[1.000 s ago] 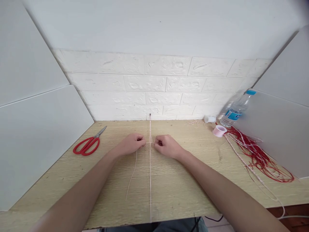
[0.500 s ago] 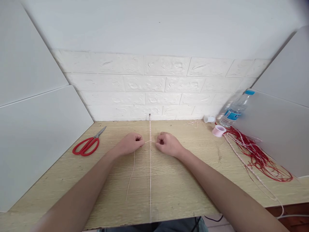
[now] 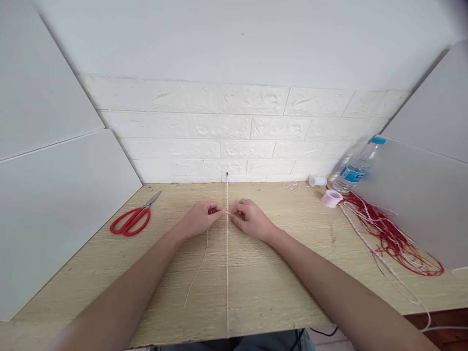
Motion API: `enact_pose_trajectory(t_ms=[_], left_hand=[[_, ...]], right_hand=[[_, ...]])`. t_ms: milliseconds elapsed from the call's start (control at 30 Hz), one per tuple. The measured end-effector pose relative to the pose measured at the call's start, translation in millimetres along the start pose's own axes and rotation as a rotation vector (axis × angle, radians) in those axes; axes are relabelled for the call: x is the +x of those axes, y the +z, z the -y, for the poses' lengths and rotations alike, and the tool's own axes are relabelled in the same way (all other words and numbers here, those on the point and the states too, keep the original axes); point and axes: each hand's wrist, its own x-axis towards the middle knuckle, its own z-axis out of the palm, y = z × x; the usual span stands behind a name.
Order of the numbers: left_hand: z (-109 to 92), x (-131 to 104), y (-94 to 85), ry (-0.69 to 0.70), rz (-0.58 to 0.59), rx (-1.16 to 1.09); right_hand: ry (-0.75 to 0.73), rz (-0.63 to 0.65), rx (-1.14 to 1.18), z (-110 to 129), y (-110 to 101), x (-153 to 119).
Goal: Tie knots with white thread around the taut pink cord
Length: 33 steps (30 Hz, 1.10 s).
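Table (image 3: 164,292): pale yellow-beige, streaky wood grain. Wall (image 3: 201,53): plain white up top, white brick relief below. Side panels (image 3: 54,204): light grey. Scissors (image 3: 130,221): red handles, silver-grey blades. Centre cord (image 3: 227,273): pale pink. Bottle (image 3: 353,170): clear, bright blue cap, blue label with white marks. Spool (image 3: 332,198): white rim, pink thread. Other spool (image 3: 317,181): white. Cord pile (image 3: 397,243): red mixed with pale pink strands, one pink length in twisted pattern. Floor (image 3: 444,324) at right edge: reddish-brown.
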Motion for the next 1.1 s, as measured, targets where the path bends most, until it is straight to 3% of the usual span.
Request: enact_pose_trajectory(t_ms=[400, 633, 833, 1100], left_hand=[[6.2, 2.5, -0.3, -0.099, -0.037, -0.002], [1.1, 2.1, -0.7, -0.055, -0.095, -0.023], [0.5, 1.4, 1.6, 0.001, -0.047, -0.022], [0.9, 1.3, 2.3, -0.046, -0.065, -0.006]], right_hand=[[0.065, -0.027, -0.010, -4.2, -2.1, 2.2], [0.108, -0.022, -0.015, 1.5, -4.4, 2.9], [0.053, -0.014, 0.003, 2.4, -2.6, 2.0], [0.066, -0.056, -0.049, -2.0, 1.1, 4.9]])
